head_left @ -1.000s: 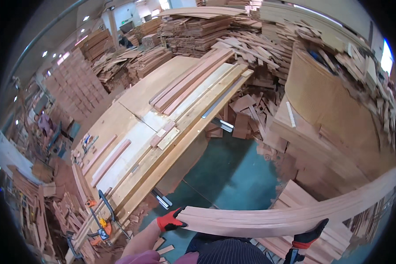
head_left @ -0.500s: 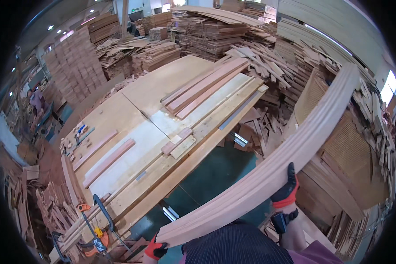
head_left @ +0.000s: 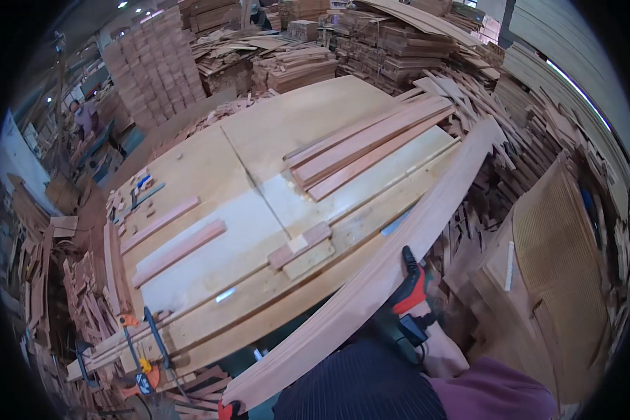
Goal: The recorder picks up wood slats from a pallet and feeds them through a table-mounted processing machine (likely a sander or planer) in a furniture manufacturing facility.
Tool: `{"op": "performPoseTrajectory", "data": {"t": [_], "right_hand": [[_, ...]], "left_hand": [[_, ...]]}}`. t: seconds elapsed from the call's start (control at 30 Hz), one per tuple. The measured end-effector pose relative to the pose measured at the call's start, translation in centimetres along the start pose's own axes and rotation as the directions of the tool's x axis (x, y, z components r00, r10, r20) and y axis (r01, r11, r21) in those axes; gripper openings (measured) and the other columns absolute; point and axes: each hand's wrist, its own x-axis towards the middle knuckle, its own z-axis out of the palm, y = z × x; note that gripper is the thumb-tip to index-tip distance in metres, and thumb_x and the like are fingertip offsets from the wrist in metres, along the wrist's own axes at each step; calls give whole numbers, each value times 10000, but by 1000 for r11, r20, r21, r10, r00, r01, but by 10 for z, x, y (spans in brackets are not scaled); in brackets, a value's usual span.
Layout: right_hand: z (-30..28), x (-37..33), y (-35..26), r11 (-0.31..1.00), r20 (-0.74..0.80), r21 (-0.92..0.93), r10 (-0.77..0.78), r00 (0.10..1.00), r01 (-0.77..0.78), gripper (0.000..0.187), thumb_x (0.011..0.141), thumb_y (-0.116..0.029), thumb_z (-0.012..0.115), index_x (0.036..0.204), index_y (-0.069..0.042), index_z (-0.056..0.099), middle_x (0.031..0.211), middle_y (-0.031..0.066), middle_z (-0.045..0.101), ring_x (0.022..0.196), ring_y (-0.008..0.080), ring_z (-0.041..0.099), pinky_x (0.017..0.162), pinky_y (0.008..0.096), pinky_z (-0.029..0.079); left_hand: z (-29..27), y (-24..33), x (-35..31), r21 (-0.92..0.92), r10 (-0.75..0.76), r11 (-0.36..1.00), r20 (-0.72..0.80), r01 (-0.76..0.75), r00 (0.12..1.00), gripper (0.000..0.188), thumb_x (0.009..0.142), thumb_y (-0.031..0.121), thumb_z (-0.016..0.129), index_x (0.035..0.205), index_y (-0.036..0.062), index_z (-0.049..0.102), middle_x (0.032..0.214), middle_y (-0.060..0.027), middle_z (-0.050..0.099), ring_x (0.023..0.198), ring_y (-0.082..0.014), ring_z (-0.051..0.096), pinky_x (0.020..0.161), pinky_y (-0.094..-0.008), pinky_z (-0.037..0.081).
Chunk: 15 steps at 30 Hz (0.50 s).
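Note:
A bundle of long, pinkish wooden boards (head_left: 360,290) lies slantwise before me, bowed by the lens, between me and the worktable. My right hand (head_left: 411,285), in a black and red glove, grips its near edge around the middle, the thumb over the top. My left hand (head_left: 231,409), gloved the same way, holds the lower left end; only part of it shows at the picture's edge. The far end of the boards reaches past the right side of the wooden worktable (head_left: 189,245) and hides some of its front edge.
Pinkish strips (head_left: 371,143) and a short block (head_left: 299,245) lie on the table. Clamps (head_left: 145,357) grip its front left corner. Stacked timber (head_left: 399,56) rises behind, and a tan corrugated sheet (head_left: 556,238) stands at right. Another person (head_left: 85,119) is far left.
The boards have swung leftward and closer to the table, with both hands moving along. Their far end is lower and farther left in the picture. My view has also turned.

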Motion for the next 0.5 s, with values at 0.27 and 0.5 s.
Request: {"op": "performPoseTrajectory", "data": {"t": [0.27,0.5], "right_hand": [[-12,223,-71,936,115,212,262,958,-281,515,989,-400,672,1383,-74,612,1338,139,670,1250,347,615,1103,544,469],[-29,439,-115,973,18,122,193,981,-194,458,993,-389,665,1341,-92,646,1266,115,702,1173,312,655,1059,523,513]], "left_hand": [[91,92,138,95,-32,992,-453,84,891,462,775,-73,809,1219,-98,681,1156,-272,713,1053,-350,719,976,-435,577],[77,237,344,-18,31,999,-230,-36,973,533,866,-17,764,1365,-67,582,1214,-239,695,1084,-311,680,921,-394,581]]}}
